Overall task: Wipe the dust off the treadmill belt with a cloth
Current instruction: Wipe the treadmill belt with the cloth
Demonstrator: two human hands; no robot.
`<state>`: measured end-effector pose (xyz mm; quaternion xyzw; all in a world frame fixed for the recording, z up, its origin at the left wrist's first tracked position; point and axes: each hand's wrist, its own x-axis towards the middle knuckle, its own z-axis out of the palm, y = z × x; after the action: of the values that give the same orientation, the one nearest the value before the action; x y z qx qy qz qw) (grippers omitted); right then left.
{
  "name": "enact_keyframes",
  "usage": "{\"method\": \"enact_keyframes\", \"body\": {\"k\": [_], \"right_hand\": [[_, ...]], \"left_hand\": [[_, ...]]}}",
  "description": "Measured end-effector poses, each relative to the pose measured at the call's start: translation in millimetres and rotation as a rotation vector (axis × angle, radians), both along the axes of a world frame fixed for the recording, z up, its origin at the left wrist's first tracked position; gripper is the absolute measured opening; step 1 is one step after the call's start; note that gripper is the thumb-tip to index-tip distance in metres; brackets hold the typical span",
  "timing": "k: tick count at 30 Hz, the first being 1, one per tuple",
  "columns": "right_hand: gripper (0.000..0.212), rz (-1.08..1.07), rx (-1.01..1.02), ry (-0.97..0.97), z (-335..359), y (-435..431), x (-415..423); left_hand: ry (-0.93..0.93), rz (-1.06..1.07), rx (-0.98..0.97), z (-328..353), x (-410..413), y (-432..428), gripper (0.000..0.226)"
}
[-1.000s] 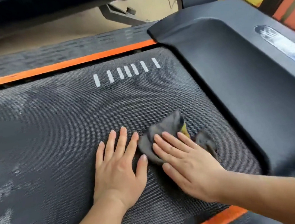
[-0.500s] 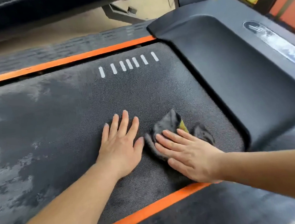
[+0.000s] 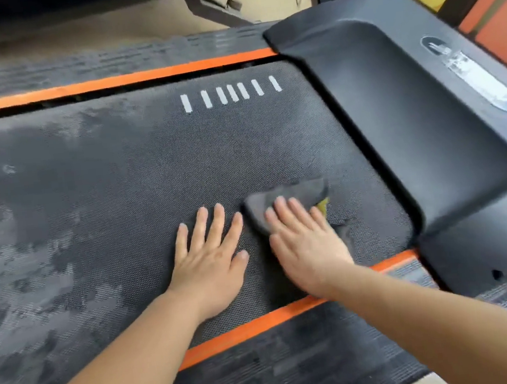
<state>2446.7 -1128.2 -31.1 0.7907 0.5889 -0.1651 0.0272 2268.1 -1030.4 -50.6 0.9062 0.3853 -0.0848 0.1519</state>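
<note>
The dark grey cloth [image 3: 290,195], crumpled with a yellow corner showing, lies on the belt [image 3: 119,191] under the straight, close-set fingers of the right hand [image 3: 307,245]. Just beside them the left hand [image 3: 209,260] rests flat, fingers spread. Pale dust [image 3: 13,282] lies beyond.

grey cloth [image 3: 287,199], orange stripe [image 3: 113,81]

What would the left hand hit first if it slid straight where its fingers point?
The left hand would likely cross bare belt, then the white stripes, nothing raised before the orange strip.
</note>
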Motion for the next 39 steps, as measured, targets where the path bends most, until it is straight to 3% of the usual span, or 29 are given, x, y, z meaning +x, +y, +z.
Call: {"method": "enact_keyframes", "body": {"k": [4,7,11,14,17,19,23,25,27,31,33,36,39], "right_hand": [[0.077,0.095,-0.021,0.008,3,-10,38],[0.058,-0.204,-0.046,-0.085,8,-25,103],[0.067,-0.392,-0.080,-0.106,4,-25,108],[0.088,-0.253,-0.033,-0.062,-2,-21,51],[0.080,0.002,-0.031,0.050,3,-25,32],[0.074,0.031,-0.012,0.017,3,-25,60],[0.059,-0.410,-0.041,-0.064,2,-21,111],[0.060,-0.485,-0.022,-0.089,0,-17,102],[0.067,-0.395,-0.006,-0.113,-1,-12,70],[0.075,0.111,0.020,0.019,-1,-17,7],[0.073,0.154,-0.002,0.026,4,-16,29],[0.059,-0.147,0.003,-0.064,4,-21,94],[0.058,-0.364,-0.063,-0.101,5,-22,121]], "left_hand": [[-0.010,0.016,-0.066,2,2,3,0.064],[-0.010,0.005,-0.105,5,1,2,0.066],[-0.002,0.010,-0.074,5,2,1,0.067],[-0.001,0.012,-0.067,6,2,-1,0.066],[0.009,0.014,-0.080,10,4,0,0.067],[0.023,0.012,-0.101,11,3,1,0.067],[0.021,0.009,-0.129,12,2,3,0.066],[0.017,0.009,-0.118,12,2,1,0.066],[0.016,0.014,-0.106,10,2,0,0.066],[0.036,0.006,-0.096,9,4,2,0.068],[0.054,-0.001,-0.128,11,3,4,0.068],[0.050,-0.014,-0.159,14,3,5,0.066],[0.046,-0.009,-0.147,11,2,4,0.066]]}}
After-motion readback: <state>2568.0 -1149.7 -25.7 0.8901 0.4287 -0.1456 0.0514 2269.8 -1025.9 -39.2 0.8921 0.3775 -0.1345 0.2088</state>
